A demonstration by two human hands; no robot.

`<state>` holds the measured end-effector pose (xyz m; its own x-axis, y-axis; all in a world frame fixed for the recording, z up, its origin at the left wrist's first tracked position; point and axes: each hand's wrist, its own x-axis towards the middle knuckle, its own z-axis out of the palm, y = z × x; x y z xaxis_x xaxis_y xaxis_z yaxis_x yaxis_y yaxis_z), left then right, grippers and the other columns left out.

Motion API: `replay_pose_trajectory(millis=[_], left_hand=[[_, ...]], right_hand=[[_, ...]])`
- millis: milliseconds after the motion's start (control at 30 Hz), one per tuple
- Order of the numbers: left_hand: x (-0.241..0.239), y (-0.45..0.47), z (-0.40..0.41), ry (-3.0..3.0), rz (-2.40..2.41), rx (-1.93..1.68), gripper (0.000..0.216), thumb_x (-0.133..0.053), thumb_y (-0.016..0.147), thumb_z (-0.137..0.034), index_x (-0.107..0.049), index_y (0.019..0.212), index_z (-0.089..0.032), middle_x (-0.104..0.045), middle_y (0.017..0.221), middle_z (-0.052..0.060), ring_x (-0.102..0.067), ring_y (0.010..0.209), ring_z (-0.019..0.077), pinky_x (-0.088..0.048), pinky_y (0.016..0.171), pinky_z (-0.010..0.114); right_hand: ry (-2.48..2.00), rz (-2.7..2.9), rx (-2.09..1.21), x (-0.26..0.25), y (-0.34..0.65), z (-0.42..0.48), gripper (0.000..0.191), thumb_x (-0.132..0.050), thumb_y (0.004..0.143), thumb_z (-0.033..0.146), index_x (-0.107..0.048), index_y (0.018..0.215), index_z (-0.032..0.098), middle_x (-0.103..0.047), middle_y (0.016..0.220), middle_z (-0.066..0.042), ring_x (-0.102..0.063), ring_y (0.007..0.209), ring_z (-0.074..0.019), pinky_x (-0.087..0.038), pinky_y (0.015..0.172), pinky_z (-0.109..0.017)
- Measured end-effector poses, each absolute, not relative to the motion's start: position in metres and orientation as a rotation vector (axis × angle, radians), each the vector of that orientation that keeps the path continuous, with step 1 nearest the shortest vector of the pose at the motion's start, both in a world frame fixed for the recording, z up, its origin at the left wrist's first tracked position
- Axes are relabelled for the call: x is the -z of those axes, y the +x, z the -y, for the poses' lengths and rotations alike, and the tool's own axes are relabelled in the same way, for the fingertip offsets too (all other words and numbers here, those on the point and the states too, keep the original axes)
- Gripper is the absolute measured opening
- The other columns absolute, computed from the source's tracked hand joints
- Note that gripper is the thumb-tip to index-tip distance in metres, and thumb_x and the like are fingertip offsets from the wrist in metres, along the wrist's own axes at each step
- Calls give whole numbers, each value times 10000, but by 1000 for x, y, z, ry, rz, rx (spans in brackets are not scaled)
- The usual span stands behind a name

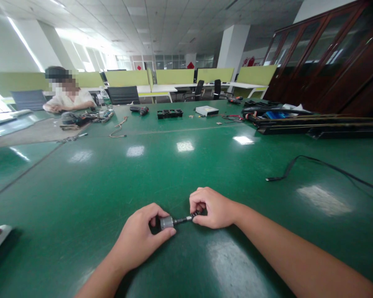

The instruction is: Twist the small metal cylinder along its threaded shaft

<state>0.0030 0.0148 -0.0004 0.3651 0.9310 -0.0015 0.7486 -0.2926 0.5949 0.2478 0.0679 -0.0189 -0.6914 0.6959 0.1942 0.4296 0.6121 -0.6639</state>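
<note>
Head view shows a small metal rod (180, 220) lying sideways, close in front on the green table (186, 169), with the left hand (139, 240) closed around its fat grey end and the right hand (213, 207) pinching its thin dark end.

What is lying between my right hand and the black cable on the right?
Nothing but bare green table, in the head view, between the right hand, pinching a shaft, and the black cable.

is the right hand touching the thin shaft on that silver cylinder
Touching. The head view shows the right hand pinching the far end of the shaft, with no gap; the left hand grips the silver cylinder.
</note>
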Motion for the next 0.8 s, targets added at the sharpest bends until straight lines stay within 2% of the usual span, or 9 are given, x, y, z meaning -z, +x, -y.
replay_pose_trajectory(millis=[433,800], left_hand=[[1,3,-15,2116,-1453,-483,154,-700,781,-341,-656,872,-224,-646,803,-21,-560,731,170,-390,672,264],[2,2,-16,2125,-1448,-482,157,-692,782,-348,-657,874,-225,-655,804,-16,-567,731,171,-396,666,260]], right_hand=[[-897,2381,-891,19,252,-71,92,-682,624,108,-612,655,160,-542,614,39,-503,590,-104,-384,598,-224],[-876,2393,-881,20,251,-71,99,-692,620,106,-615,655,159,-552,608,44,-511,581,-99,-400,645,-239]])
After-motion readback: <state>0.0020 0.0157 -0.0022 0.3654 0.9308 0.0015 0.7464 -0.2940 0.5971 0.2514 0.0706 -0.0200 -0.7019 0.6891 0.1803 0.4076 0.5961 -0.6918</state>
